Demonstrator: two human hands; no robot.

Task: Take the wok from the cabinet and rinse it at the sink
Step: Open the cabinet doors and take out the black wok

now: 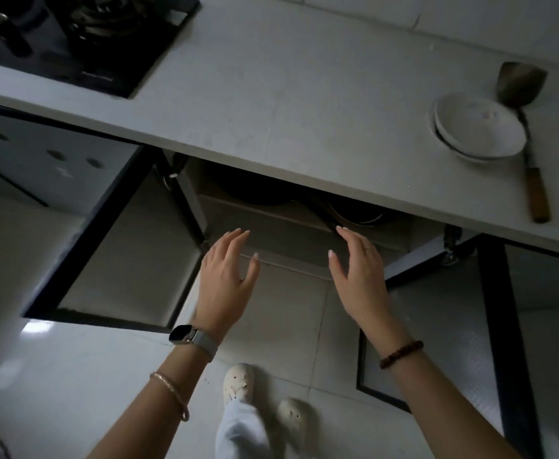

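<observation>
Both my hands reach toward the open cabinet (304,223) under the counter (271,104), fingers spread wide and holding nothing. My left hand (227,279) and right hand (359,276) face each other, palms inward, in front of the shelf. The wok (251,190) sits on that shelf, beyond and above my left fingertips (238,234), apart from them. It looks dark and round, mostly hidden under the counter's edge; only its lower curve shows. A second dark pan (357,213) lies beside it, just past my right fingertips (342,230), whether touching I cannot tell
</observation>
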